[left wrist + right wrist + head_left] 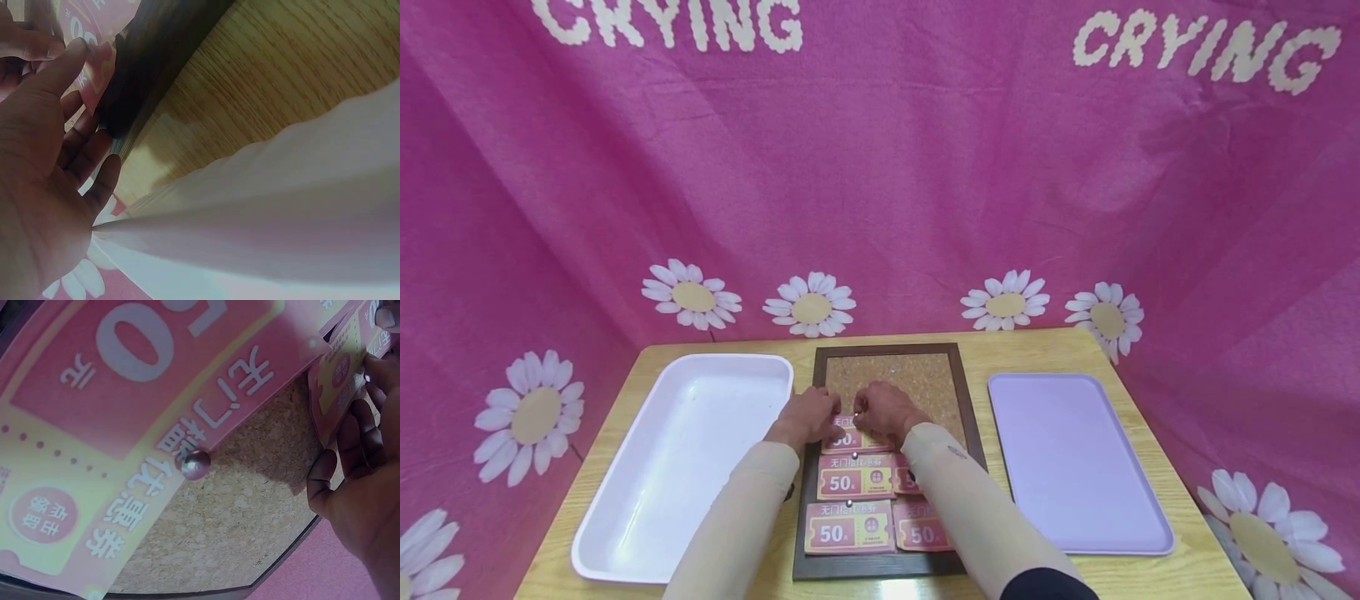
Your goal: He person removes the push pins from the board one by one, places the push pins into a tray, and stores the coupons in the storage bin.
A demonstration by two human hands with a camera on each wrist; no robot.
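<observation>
A pink-and-yellow coupon (846, 440) marked 50 lies on the upper left of the pinned rows on a cork board (917, 375). My left hand (811, 414) pinches its left edge, thumb on the printed face, as the left wrist view shows. At its top edge, my right hand (887, 410) holds what looks like a small pushpin; the fingers mostly hide it. Below lie more coupons (838, 533) in two columns. One silver round-headed pushpin (196, 465) sits at a coupon's top edge in the right wrist view. My right forearm hides part of the right column.
A deep white tray (625, 500) stands left of the board, and a shallow lilac tray (1078, 467) lies to the right. The board has a raised dark frame (972, 425). Behind the wooden table (977, 354) hangs a pink floral cloth (895, 208).
</observation>
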